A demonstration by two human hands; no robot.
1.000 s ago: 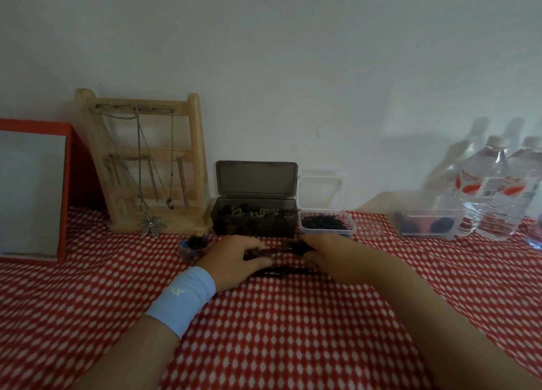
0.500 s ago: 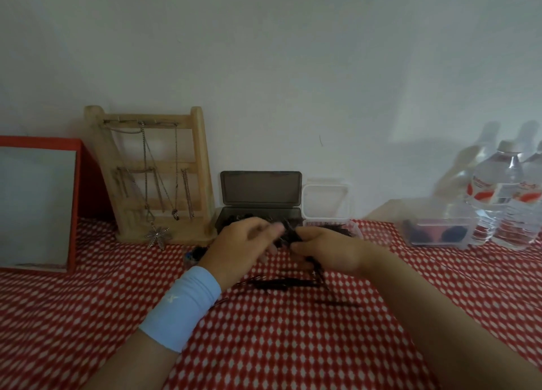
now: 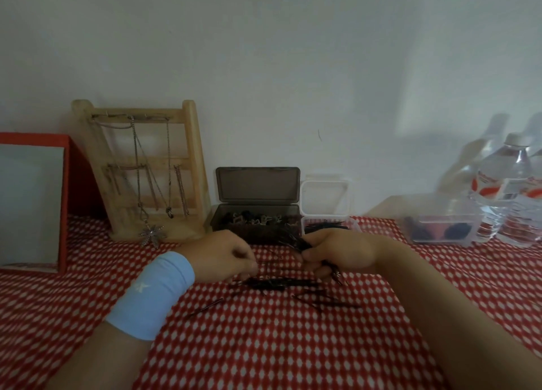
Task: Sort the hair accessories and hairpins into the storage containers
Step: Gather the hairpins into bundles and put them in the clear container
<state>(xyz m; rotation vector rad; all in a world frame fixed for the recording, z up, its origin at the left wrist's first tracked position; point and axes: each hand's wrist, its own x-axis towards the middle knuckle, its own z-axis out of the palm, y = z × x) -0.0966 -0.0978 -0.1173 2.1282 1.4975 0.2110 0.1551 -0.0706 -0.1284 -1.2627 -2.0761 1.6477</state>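
Head view: right hand (image 3: pixel 337 252) grips one hairpin bundle (image 3: pixel 296 244) before three containers (image 3: pixel 258 188) (image 3: pixel 324 199) (image 3: pixel 440 210).

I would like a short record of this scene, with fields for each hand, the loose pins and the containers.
left hand: fingers curled at the loose hairpins; grip unclear
right hand: grips a bundle of hairpins
loose hairpins: lie on the checked cloth
dark box: lid open, accessories inside
small clear container: lid open, hairpins inside
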